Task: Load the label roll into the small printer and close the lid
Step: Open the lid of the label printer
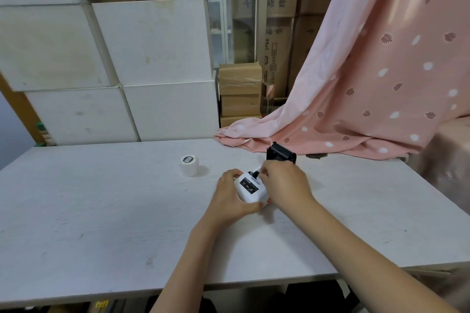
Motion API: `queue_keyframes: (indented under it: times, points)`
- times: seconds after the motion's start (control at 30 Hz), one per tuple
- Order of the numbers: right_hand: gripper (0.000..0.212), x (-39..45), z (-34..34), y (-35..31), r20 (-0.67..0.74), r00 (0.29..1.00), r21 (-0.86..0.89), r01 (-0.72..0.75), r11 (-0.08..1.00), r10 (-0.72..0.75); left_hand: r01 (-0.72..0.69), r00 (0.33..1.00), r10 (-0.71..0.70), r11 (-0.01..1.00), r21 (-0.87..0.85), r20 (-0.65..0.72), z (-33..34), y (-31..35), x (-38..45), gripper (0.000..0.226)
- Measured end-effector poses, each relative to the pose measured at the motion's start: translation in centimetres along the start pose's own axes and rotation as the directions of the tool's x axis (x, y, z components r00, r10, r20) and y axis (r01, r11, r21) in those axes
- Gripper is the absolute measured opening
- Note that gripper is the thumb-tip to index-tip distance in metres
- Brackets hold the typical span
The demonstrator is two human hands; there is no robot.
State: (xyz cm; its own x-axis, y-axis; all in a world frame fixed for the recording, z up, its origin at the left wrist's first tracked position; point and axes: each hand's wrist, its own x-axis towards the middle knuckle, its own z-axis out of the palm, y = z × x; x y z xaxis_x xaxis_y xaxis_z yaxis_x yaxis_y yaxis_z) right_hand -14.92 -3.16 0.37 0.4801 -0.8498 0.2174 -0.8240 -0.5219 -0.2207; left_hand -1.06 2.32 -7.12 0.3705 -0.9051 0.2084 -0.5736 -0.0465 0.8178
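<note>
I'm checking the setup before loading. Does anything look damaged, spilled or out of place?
Nothing stands out. The printer sits on the table with its lid open, and the label roll stands upright nearby.

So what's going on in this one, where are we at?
A person is working on a small white printer on the white table. The left hand steadies its body while the right hand reaches into the open compartment; what its fingers are doing there is hidden. The black lid stands flipped up. The label roll sits upright on the table, off to the left and apart from the printer, so it is not loaded yet.
</note>
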Motion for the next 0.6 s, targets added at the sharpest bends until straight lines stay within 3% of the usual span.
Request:
queue_keyframes:
  times: [0.17, 0.33, 0.47, 0.6]
  points:
    - [0.027, 2.4, 0.1, -1.9, 0.187, 0.982, -0.200, 0.031, 0.979, 0.008, 0.006, 1.000, -0.006, 1.000, -0.020, -0.018, 0.1, 0.0, -0.1, 0.079]
    - [0.035, 4.0, 0.2, -2.1, 0.292, 0.953, -0.216, -0.018, 0.976, 0.082, -0.005, 1.000, 0.004, 1.000, -0.027, -0.027, 0.2, 0.0, -0.1, 0.078]
    - [0.031, 4.3, 0.4, -1.8, 0.303, 0.948, -0.176, -0.050, 0.983, 0.102, -0.006, 1.000, 0.005, 0.999, -0.036, -0.030, 0.3, -0.2, 0.0, 0.078]
    - [0.023, 3.9, 0.2, -1.4, 0.225, 0.969, -0.111, -0.077, 0.991, 0.101, 0.007, 0.999, -0.007, 1.000, -0.027, -0.033, 0.3, -0.3, 0.0, 0.081]
